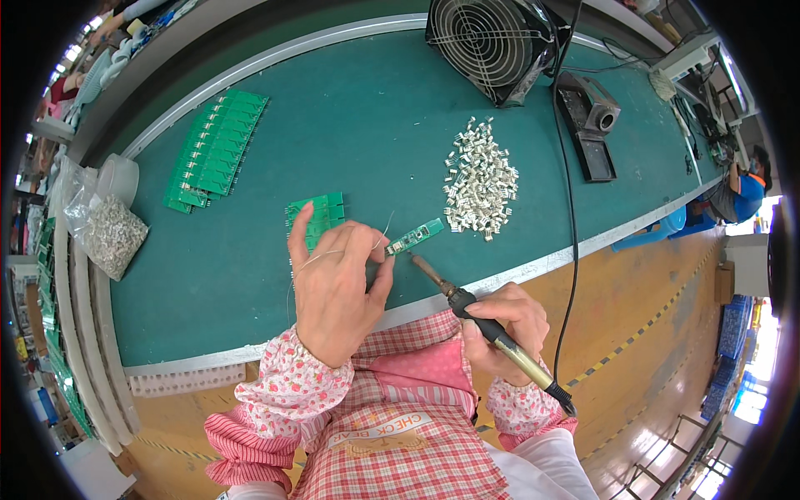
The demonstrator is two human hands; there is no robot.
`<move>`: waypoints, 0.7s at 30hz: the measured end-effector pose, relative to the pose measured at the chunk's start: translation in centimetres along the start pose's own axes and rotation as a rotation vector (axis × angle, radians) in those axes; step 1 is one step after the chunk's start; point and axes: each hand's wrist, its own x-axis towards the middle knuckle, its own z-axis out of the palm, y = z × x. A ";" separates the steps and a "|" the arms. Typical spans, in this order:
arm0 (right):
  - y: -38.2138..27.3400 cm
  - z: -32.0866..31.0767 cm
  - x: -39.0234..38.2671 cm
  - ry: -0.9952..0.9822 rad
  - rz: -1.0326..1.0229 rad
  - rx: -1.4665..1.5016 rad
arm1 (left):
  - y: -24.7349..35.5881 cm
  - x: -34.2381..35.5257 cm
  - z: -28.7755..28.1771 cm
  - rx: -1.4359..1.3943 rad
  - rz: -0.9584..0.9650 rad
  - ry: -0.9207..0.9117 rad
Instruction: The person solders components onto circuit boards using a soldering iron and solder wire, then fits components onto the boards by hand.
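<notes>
My left hand (333, 292) pinches the end of a small green circuit board (417, 236) between thumb and finger, with a thin solder wire (321, 255) running over its fingers. Under and behind that hand lies a group of green boards (325, 207). My right hand (508, 325) grips a soldering iron (521, 358), its tip just below the small board; whether they touch I cannot tell. A pile of small silver components (479, 179) lies right of the board.
Stacked green panels (217, 146) and a bag of small parts (117, 237) are at left. A fan (479, 42) and metal iron stand (587, 125) are at the back, a black cable (567, 208) crossing the bench (350, 108). Another person (742, 192) sits far right.
</notes>
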 end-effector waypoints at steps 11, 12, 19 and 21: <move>5.0 -6.8 4.5 0.467 0.125 -0.343 | 0.5 -0.1 -0.2 0.021 0.016 0.013; 6.4 -7.4 6.0 0.502 0.096 -0.412 | 0.6 -0.3 -0.2 0.024 0.019 0.011; 11.0 -10.0 11.2 0.231 0.076 -0.847 | 0.6 -1.7 -1.1 0.047 -0.021 0.030; 9.8 -9.3 10.3 0.297 0.055 -0.726 | 0.6 -2.0 -1.4 0.056 -0.034 0.032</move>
